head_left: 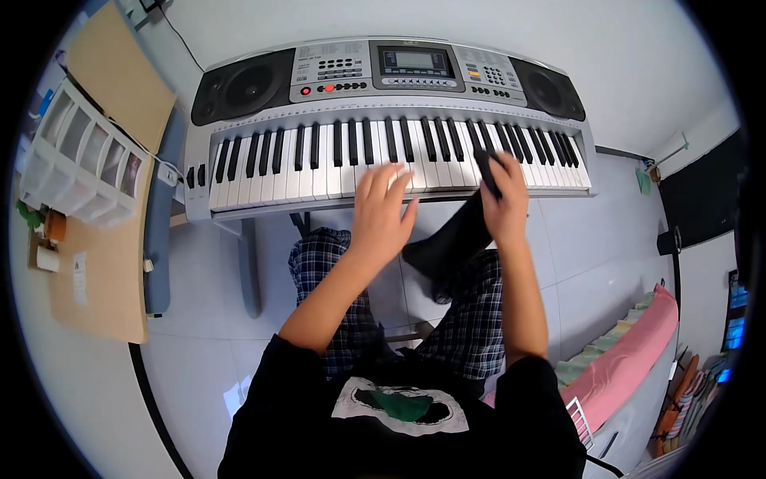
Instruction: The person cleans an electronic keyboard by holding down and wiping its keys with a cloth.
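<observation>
Plainly, the right hand has its grip clenched on a black cloth, hanging from above the keyboard down past its front edge; the left hand, loosely open, holds nothing; lifting the black cloth clear should avoid stray presses

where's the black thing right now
The black thing is just right of centre in the head view, held in the right hand, hanging down past the front edge of the keyboard.
</observation>
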Motion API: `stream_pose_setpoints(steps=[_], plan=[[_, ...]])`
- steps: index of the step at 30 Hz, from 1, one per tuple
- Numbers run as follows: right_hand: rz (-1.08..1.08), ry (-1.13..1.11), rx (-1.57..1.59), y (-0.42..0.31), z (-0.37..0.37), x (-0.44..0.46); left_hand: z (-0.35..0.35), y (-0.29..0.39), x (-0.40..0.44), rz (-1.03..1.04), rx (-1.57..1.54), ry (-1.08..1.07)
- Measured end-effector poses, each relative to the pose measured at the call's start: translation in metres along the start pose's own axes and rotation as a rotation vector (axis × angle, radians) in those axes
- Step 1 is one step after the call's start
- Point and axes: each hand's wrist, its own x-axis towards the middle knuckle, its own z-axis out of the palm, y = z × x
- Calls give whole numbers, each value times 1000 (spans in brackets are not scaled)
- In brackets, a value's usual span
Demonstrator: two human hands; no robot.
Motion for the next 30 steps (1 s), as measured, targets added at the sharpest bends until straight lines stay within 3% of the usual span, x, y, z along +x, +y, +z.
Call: stream_pose_setpoints(steps=[4,8,18,24,26,30], plan=[[-144,-320,-58,28,34,74,17,-8,24,-84,173,-55],[-224,-602,-117,57,84,92,32,-7,34,-146,257,-120],[-177,-599,-372,42,96,87,39,-7,30,-180,282,-115],[-146,-684,-366,29,81,73,47,-7,22,-205,336,-82],[-85,-815,-305,17,61,63,45,-6,28,-189,348,-98],[-143,-636,-279,22,66,54,38,-9,41,-112,371,-177]])
